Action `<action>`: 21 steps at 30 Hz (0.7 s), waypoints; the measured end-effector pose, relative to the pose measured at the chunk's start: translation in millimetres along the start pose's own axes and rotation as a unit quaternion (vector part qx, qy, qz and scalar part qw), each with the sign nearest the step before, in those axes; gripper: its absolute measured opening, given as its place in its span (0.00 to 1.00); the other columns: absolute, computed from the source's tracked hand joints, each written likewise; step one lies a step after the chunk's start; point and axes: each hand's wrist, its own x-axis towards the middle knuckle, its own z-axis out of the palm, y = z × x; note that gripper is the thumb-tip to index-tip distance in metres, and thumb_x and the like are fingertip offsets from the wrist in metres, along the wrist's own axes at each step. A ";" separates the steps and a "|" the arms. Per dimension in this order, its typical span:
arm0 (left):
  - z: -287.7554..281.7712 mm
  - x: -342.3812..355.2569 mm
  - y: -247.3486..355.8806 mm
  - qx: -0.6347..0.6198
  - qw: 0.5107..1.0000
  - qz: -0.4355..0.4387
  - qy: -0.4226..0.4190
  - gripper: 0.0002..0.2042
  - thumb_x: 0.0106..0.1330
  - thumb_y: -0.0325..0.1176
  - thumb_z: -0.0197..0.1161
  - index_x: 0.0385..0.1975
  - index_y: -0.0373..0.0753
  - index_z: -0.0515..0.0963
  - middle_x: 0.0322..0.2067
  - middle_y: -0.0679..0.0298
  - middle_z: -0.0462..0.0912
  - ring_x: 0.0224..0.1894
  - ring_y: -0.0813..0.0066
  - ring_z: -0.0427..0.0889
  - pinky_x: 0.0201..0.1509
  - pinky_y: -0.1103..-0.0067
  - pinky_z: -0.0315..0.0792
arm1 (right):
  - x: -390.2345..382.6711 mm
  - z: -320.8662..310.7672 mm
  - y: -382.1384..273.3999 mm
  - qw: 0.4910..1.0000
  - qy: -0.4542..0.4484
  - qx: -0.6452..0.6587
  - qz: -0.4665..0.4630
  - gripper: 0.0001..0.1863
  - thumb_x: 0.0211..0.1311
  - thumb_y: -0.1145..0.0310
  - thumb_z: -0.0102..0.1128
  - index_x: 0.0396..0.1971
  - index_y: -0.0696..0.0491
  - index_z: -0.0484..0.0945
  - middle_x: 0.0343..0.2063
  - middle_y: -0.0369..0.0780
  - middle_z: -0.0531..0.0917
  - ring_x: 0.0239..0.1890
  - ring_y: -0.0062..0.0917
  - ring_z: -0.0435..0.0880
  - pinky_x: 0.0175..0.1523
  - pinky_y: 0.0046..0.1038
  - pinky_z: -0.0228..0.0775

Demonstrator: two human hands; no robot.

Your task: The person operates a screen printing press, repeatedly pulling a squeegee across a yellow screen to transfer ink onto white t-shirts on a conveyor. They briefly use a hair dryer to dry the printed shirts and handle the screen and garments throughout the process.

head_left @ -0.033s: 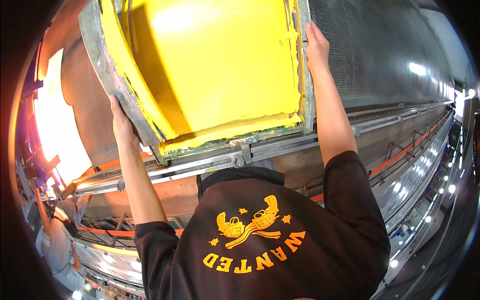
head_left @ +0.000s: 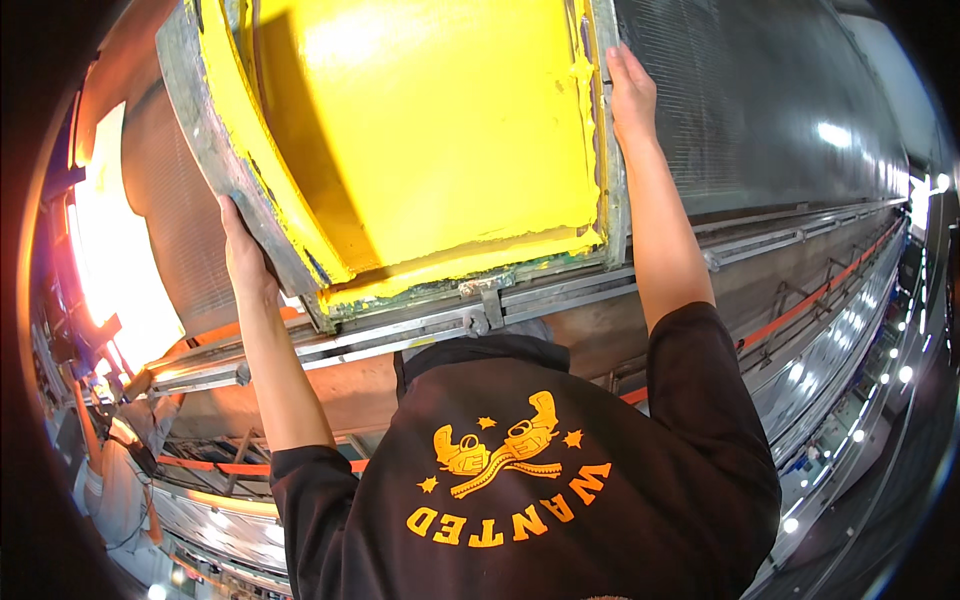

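Observation:
A screen printing frame [head_left: 617, 170] with metal sides lies ahead of me, its mesh coated with bright yellow ink [head_left: 460, 150]. Thick yellow smears run along its inner edges. My left hand [head_left: 247, 255] is closed on the lower part of the frame's left side. Farther up on the right side, my right hand [head_left: 631, 88] grips the opposite edge. The fingers that curl under the frame are hidden on both sides. The frame's near edge rests close to a metal rail [head_left: 400, 335] with a clamp-like fitting [head_left: 491, 305]. The frame's far end is out of view.
A long dark printing table [head_left: 760, 120] stretches away on the right, and its reddish-lit surface [head_left: 175, 210] continues at the left. A glaring bright panel [head_left: 125, 250] stands at far left. Another person [head_left: 115, 490] is at the lower left. An orange bar [head_left: 820, 310] runs below the rail.

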 end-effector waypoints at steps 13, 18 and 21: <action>9.4 7.3 0.8 0.072 0.997 -0.029 0.023 0.39 0.76 0.65 0.47 0.71 0.34 0.64 0.63 0.52 0.76 0.62 0.63 0.79 0.64 0.68 0.74 | 27.9 -14.4 49.7 0.915 0.015 -0.398 -0.069 0.35 0.66 0.41 0.61 0.57 0.58 0.82 0.49 0.50 0.80 0.56 0.43 0.77 0.64 0.38 0.66; 0.8 16.7 2.2 0.064 0.997 -0.031 0.008 0.39 0.76 0.65 0.48 0.70 0.34 0.64 0.61 0.51 0.78 0.59 0.63 0.81 0.62 0.69 0.76 | 59.0 -7.7 28.4 0.927 -0.016 -0.365 -0.080 0.37 0.63 0.38 0.62 0.52 0.60 0.84 0.45 0.53 0.83 0.51 0.44 0.82 0.57 0.39 0.73; 1.0 21.8 0.4 0.053 0.998 -0.034 0.016 0.38 0.76 0.64 0.47 0.68 0.32 0.67 0.58 0.50 0.80 0.55 0.64 0.83 0.58 0.70 0.78 | 64.1 5.7 17.0 0.916 -0.031 -0.397 -0.056 0.37 0.61 0.40 0.67 0.51 0.63 0.83 0.47 0.55 0.83 0.52 0.45 0.83 0.56 0.41 0.74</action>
